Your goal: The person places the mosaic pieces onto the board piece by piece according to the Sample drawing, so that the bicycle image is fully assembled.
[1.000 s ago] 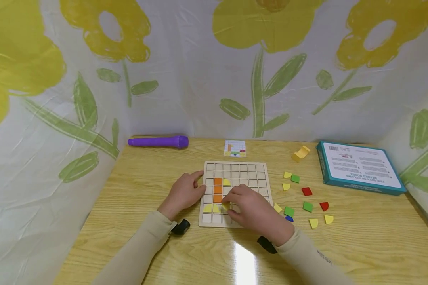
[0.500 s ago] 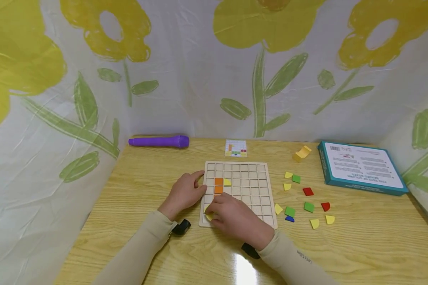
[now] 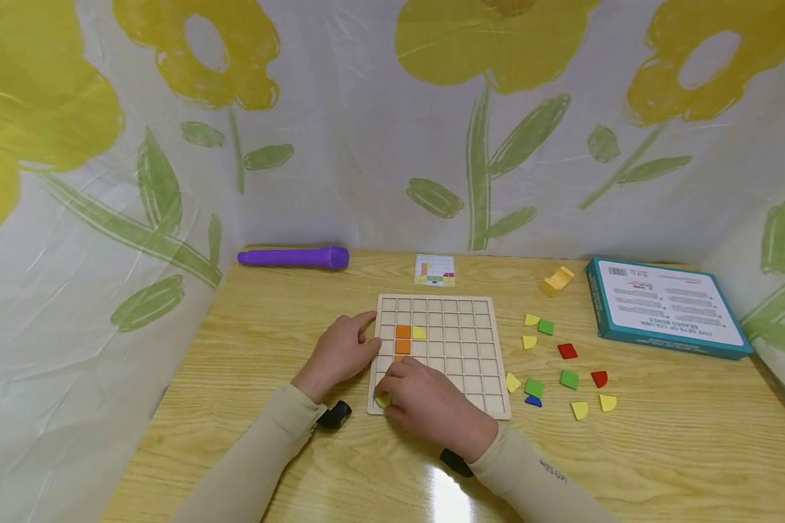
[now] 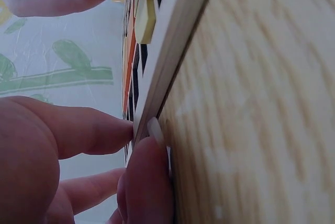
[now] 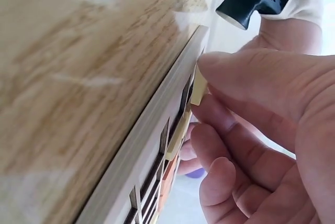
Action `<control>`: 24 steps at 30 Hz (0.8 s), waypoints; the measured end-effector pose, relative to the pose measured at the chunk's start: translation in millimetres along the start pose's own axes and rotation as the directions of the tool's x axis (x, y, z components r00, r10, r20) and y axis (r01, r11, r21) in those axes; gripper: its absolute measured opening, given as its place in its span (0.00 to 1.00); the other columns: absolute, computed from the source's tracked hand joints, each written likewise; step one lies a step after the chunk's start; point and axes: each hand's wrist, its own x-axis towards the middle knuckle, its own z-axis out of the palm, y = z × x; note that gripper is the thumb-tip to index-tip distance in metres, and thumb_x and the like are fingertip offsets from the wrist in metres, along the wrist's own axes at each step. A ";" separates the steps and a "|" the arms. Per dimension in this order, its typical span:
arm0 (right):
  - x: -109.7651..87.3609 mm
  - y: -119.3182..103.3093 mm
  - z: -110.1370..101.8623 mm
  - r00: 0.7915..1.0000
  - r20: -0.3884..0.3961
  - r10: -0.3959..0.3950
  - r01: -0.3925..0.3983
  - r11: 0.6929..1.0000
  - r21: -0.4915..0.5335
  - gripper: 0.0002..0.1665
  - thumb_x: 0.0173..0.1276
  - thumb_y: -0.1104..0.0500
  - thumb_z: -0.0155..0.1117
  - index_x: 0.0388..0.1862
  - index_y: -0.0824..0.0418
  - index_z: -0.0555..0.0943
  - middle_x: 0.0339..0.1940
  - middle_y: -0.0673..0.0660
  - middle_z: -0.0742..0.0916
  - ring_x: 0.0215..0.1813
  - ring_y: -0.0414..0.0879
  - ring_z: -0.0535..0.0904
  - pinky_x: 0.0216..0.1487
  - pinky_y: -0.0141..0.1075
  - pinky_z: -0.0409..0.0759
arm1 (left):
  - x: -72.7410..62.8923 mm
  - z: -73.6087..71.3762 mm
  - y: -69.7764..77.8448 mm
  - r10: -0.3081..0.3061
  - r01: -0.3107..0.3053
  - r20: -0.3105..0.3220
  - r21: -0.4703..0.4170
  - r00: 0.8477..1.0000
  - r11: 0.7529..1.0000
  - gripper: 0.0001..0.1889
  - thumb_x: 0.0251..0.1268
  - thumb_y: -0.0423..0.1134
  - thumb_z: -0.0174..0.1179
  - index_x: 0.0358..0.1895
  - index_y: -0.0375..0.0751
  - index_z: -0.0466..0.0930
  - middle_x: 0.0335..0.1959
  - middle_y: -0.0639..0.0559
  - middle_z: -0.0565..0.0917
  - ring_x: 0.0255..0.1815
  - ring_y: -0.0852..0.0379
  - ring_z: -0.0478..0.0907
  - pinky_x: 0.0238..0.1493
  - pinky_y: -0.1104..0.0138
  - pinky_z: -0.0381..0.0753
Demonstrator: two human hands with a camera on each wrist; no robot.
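A square wooden grid board (image 3: 469, 349) lies on the table, and my left hand (image 3: 341, 352) holds its left edge. The left wrist view shows the thumb (image 4: 149, 182) and a finger meeting at that edge. Over the board's lower left corner, my right hand (image 3: 428, 403) pinches a yellow quarter-circle tile (image 5: 199, 87) between thumb and fingers, just above the cells. Orange square tiles (image 3: 403, 346) sit in a column on the board, with a yellow tile (image 3: 419, 333) beside the top one. My right hand hides most of the lower left cells.
Loose yellow, green (image 3: 569, 378), red (image 3: 567, 351) and blue tiles lie right of the board. A small pattern card (image 3: 435, 269) is behind it. A purple toy microphone (image 3: 293, 257), a yellow-orange holder (image 3: 557, 281) and a teal box (image 3: 670, 309) stand toward the back.
My right hand has moved left across the board, from its lower middle to the lower left corner, carrying the yellow tile. My left hand has stayed at the edge.
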 end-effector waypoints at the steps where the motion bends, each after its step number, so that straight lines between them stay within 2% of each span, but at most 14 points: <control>1: 0.0 0.0 0.2 1.000 0.003 0.000 0.000 1.000 0.003 0.09 0.64 0.60 0.81 0.43 0.51 0.92 0.41 0.46 0.88 0.45 0.43 0.80 0.48 0.33 0.83 | -0.1 0.2 -0.5 0.002 -0.002 0.000 0.001 1.000 1.000 0.32 0.73 0.44 0.62 0.79 0.43 0.75 0.32 0.50 0.75 0.35 0.53 0.69 0.36 0.63 0.66; 12: 1.0 0.8 0.1 1.000 0.013 0.014 -0.014 1.000 0.017 0.10 0.65 0.61 0.79 0.44 0.51 0.93 0.42 0.46 0.88 0.46 0.42 0.79 0.50 0.34 0.82 | 1.0 1.9 -3.5 0.010 -0.010 0.001 -0.003 1.000 1.000 0.32 0.73 0.43 0.62 0.79 0.43 0.74 0.33 0.49 0.76 0.35 0.53 0.70 0.36 0.63 0.67; 24: 2.1 0.8 1.6 1.000 -0.009 0.013 -0.013 1.000 0.006 0.08 0.66 0.61 0.78 0.42 0.51 0.92 0.40 0.46 0.87 0.44 0.42 0.78 0.48 0.33 0.81 | 1.9 0.6 -3.3 0.020 -0.020 -0.003 -0.006 1.000 1.000 0.32 0.72 0.43 0.62 0.79 0.42 0.75 0.31 0.50 0.76 0.35 0.52 0.70 0.36 0.63 0.67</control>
